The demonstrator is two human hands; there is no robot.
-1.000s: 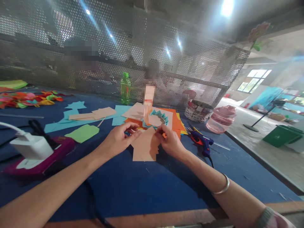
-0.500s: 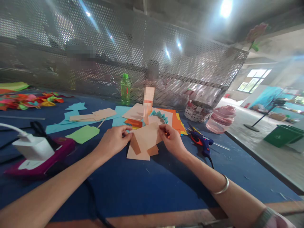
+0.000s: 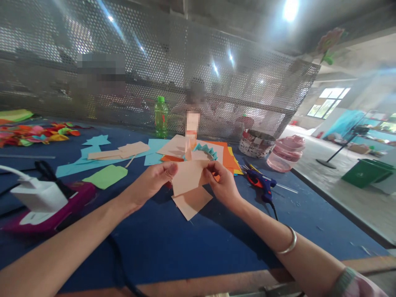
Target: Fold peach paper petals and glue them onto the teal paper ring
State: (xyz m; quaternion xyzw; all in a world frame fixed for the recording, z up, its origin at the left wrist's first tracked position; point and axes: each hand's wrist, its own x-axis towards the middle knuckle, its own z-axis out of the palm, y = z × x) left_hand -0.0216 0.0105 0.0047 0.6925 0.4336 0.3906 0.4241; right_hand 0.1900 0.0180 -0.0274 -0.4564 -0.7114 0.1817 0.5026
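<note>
Between my hands is a piece of peach paper (image 3: 189,176), raised over the blue tabletop. My left hand (image 3: 156,179) is closed on its left edge, thumb on top. At the upper right corner, my right hand (image 3: 221,179) pinches it between thumb and fingers. Another peach sheet (image 3: 191,202) shows below it, one corner pointing toward me; whether the two are joined I cannot tell. Just behind stand a folded peach paper piece (image 3: 188,149) and a teal zigzag-edged paper strip (image 3: 208,150), on stacked orange and peach sheets (image 3: 227,154).
A blue glue gun (image 3: 262,183) lies to the right, near a woven basket (image 3: 256,144) and a pink container (image 3: 286,153). Left are a purple power strip (image 3: 83,194), green paper (image 3: 107,176) and blue paper (image 3: 74,167). A green bottle (image 3: 161,117) stands before the perforated metal screen (image 3: 139,82).
The held peach paper has turned and now sits flatter between my hands. My left thumb has shifted onto its edge. The lower sheet now points a corner toward me.
</note>
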